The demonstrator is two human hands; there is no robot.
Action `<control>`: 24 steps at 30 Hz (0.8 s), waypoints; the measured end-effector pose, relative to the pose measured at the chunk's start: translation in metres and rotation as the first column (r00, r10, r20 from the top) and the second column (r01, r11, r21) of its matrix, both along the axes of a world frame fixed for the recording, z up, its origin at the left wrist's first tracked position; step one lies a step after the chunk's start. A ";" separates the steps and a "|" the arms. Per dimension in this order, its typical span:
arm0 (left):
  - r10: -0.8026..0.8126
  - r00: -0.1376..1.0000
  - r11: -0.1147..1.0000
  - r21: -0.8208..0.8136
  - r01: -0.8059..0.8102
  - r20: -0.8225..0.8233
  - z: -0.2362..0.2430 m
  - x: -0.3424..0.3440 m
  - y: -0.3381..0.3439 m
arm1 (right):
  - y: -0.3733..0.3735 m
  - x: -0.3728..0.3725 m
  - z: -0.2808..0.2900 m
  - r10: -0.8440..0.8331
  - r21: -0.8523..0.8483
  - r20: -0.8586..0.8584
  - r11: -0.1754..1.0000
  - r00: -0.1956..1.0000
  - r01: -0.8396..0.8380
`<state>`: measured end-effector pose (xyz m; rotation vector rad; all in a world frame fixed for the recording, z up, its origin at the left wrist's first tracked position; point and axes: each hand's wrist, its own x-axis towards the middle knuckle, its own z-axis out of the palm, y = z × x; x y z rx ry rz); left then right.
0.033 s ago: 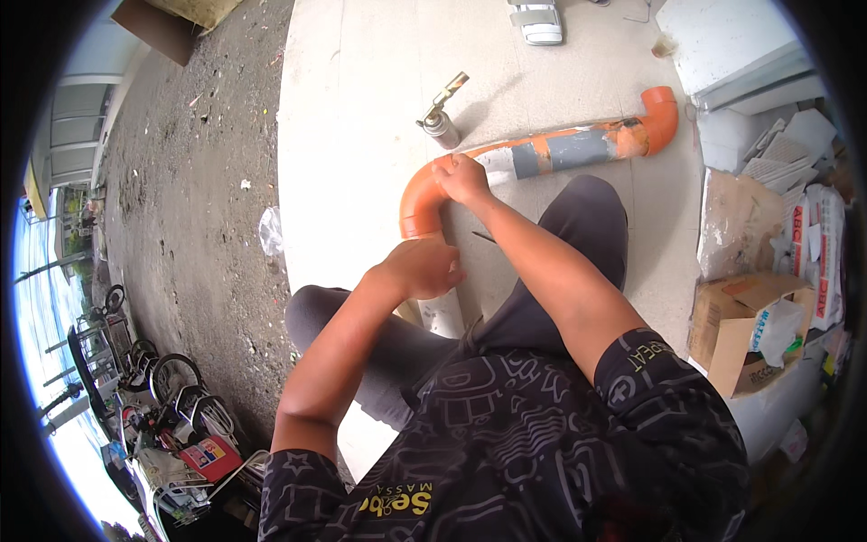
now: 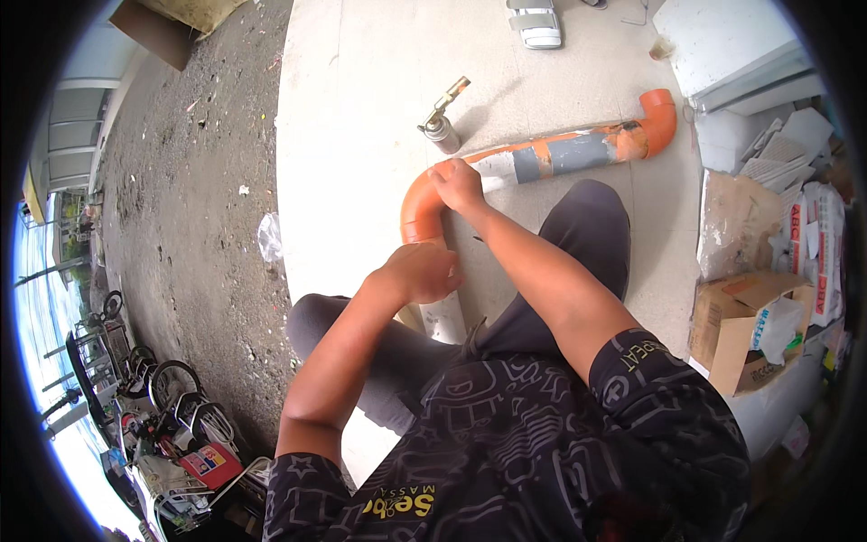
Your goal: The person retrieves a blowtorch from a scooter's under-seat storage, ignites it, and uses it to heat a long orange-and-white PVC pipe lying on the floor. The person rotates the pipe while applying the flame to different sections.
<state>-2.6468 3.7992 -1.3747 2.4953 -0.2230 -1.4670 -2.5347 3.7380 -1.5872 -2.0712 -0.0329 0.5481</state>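
Note curved orange plastic elbow (image 2: 420, 210) just left of right grip (image 2: 459, 185) and just beyond left grip (image 2: 418, 274), joined to long, straight grey-patched orange pipe (image 2: 578, 154), long axis running rightward and slightly away, nearer to right grip. Read right grip as folded fingers against elbow's upper end, left as curled over white plastic tube (image 2: 442, 320); can't tell what either clamps. See upright metal torch (image 2: 441, 135) beyond right grip.
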 end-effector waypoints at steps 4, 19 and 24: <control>0.064 0.998 0.997 0.031 -0.064 0.006 -0.015 -0.004 0.044 | 0.067 0.018 -0.050 -0.360 0.054 0.155 0.933 0.920 0.356; 0.485 0.828 0.808 -0.217 -0.547 -0.282 0.024 -0.085 0.197 | 0.116 0.078 0.071 -0.678 0.187 0.200 0.735 0.707 0.652; 0.240 0.851 0.881 -0.263 -0.393 -0.468 0.102 -0.071 0.246 | 0.107 0.094 0.206 -0.952 0.123 0.117 0.296 0.282 0.947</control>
